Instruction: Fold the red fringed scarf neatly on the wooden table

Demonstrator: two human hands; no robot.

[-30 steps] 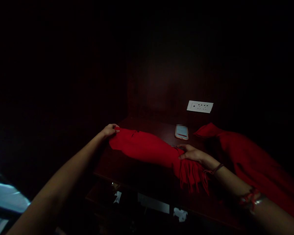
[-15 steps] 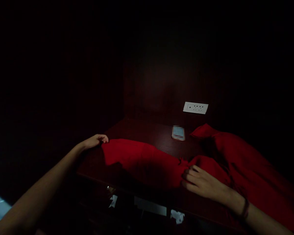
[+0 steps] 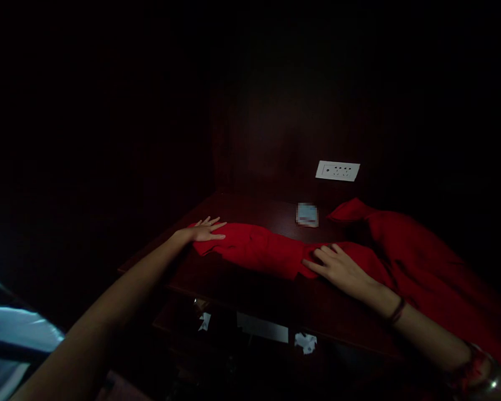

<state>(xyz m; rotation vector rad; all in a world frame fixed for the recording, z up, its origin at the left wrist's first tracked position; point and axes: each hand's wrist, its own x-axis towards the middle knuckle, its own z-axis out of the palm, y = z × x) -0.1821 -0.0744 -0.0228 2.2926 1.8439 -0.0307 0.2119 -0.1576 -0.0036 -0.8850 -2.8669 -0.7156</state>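
A red cloth garment [image 3: 259, 250] lies across a dark wooden desk top [image 3: 242, 295], with one narrow length stretched to the left and a larger bunched part on the right. My left hand [image 3: 209, 230] rests flat on the far left end of that length, fingers spread. Farther right, my right hand [image 3: 332, 267] lies on the cloth with its fingers apart, some of them slightly bent. Neither hand grips the fabric. The scene is dim, so the garment's exact kind cannot be made out.
A white socket panel [image 3: 338, 171] is on the dark back wall. Below it a small pale blurred item [image 3: 307, 215] sits on the desk. Under the front edge, crumpled white paper [image 3: 305, 342] and a pale strip [image 3: 262, 326] show. Something bluish-white [image 3: 20, 334] is at lower left.
My left hand has gone from holding the cloth's left edge to lying spread on top of it. My right hand has loosened its pinch and opened. The cloth strip now lies flatter and narrower.
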